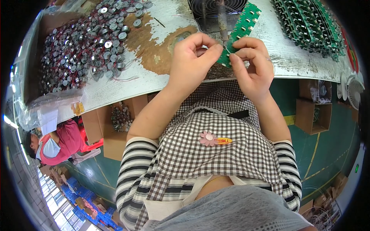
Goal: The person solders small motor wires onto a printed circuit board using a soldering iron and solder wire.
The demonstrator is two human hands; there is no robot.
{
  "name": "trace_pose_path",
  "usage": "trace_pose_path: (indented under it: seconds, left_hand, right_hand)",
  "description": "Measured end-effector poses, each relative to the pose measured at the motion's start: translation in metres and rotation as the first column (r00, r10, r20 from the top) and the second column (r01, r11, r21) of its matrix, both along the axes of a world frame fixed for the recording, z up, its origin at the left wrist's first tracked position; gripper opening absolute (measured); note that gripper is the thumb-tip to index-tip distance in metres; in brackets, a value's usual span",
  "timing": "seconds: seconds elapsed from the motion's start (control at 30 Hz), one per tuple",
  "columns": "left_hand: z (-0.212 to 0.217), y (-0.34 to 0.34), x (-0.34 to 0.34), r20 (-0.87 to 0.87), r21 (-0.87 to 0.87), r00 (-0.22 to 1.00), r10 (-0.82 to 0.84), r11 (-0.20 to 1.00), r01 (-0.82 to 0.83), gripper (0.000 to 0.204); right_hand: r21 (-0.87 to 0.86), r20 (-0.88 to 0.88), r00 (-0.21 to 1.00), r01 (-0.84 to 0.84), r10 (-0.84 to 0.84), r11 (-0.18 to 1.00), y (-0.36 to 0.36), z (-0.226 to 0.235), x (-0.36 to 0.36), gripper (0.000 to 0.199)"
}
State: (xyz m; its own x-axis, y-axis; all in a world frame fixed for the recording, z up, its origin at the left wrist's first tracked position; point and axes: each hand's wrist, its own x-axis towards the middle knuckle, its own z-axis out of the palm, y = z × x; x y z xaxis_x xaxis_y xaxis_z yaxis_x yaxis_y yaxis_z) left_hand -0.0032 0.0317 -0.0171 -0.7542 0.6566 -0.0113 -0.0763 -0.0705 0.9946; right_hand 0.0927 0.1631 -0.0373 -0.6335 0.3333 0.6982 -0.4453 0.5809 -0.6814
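Observation:
A long green circuit board strip (245, 24) with small white parts along it slants across the table's front edge in front of me. My right hand (254, 63) is closed on its lower right edge, thumb and fingertips on the board. At the board's left side, my left hand (194, 57) pinches with thumb and forefinger; what sits between those fingertips is too small to make out. A soldering iron (221, 21) points down from above, its tip between my hands near the board. Fine wire-like bits show by the tip, but their ends are hidden.
To the left lies a big pile of small round metal motors (92, 54) with red wires. Stacked green circuit boards (312, 27) are at the far right. A black fan (217, 7) stands behind the iron. Below the table are cardboard boxes (314, 115); a seated person (63, 144) is at left.

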Motion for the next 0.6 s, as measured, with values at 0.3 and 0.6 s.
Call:
trace_pose_path:
  seconds: [0.3,0.6]
  left_hand:
    - [-0.004,-0.013,0.006,-0.066,-0.065,0.998,0.001,0.998,-0.005,0.012]
    - [0.017,-0.026,-0.034,-0.5,-0.18,0.859,-0.108,0.983,0.019,0.013]
  right_hand:
    - [0.034,0.043,0.999,-0.003,0.002,0.999,-0.01,-0.003,0.007,0.011]
    - [-0.331,0.017,0.995,-0.091,0.102,0.939,0.0,-0.01,0.015,0.003]
